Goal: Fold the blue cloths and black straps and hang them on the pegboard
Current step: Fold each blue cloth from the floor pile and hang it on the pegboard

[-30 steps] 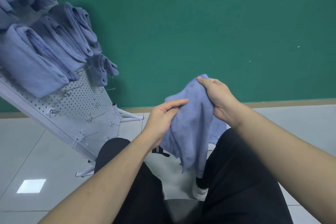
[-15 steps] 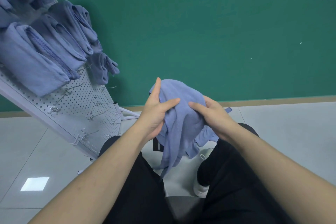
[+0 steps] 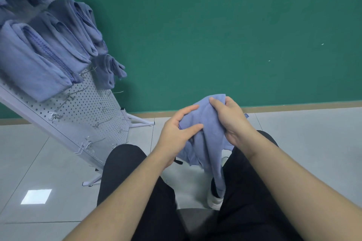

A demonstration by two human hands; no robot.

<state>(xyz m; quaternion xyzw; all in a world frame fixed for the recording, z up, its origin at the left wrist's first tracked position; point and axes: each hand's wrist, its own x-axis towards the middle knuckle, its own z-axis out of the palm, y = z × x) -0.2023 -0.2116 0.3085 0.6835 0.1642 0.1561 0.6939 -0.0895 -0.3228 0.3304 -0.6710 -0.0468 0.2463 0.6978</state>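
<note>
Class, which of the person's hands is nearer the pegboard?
Left. The left hand holds the cloth on the side toward the pegboard; the right hand grips its far side.

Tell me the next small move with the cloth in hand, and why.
Probably spread it flat for a fold: the blue cloth hangs bunched and uneven between the left hand and right hand, both gripping it, unlike the neatly folded cloths already on the pegboard.
</note>
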